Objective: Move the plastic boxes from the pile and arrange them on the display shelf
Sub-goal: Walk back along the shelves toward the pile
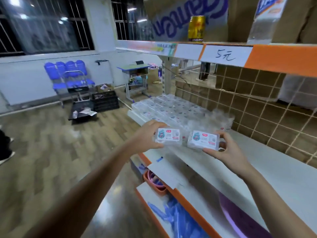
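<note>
Two clear plastic boxes, one per hand, both held above the white display shelf (pixel 214 166), label sides facing up toward the camera. Left box (pixel 168 136): left hand (pixel 147 136) grips it from its left end, fingers curled over the top edge, thumb under the lower edge. Right box (pixel 203 140): right hand (pixel 228 150) pinches its right end, fingers along the top right corner, thumb against the bottom edge. The boxes sit side by side, near each other with a gap between. Both forearms bare, extended forward, left arm reaching in from lower left, right arm from lower right.

Beyond the hands, rows of the same clear boxes (pixel 164 107) are stacked on the shelf's far end, blurred. Brown tiled back panel (pixel 253 107) behind. Upper shelf carries a price tag (pixel 225 54) reading 5元 and a gold can (pixel 196 29). Lower shelf holds blue plastic items (pixel 173 217) and an orange basket (pixel 154 182).
</note>
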`<state>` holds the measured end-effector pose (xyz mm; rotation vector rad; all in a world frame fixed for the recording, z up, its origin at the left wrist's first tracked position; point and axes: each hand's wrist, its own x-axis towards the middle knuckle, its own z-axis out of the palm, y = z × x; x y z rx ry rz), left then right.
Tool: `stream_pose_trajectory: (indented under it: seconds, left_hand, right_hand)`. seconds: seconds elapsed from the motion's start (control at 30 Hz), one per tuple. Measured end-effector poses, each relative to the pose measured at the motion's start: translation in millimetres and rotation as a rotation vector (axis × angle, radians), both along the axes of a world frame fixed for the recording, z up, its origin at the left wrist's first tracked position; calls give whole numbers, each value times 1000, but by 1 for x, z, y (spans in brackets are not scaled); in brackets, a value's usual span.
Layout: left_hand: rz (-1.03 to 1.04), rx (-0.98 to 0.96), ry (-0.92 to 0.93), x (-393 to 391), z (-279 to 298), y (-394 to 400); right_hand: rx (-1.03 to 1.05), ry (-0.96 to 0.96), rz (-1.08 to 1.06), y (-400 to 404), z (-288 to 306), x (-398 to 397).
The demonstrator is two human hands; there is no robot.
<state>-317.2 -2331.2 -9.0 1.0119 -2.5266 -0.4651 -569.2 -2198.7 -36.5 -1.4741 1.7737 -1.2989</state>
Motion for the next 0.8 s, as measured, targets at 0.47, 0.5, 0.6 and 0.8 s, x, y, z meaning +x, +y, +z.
stream_pose_trajectory:
  seconds: [0.47,0.5,0.6,0.8]
  left_hand:
    - [-28,-47,89,22,16,-207]
    - [-36,-37,86,22,16,-217]
    - [-65,-21,64,21,12,-249]
    - [-192,-23,58,16,4,-320]
  right_hand:
    - [-42,236,-82,-216,38,32]
    - [-35,238,-89,-224,38,34]
    - [4,284,-123,-246,37,39]
    - [74,301,-229,-286,35,52]
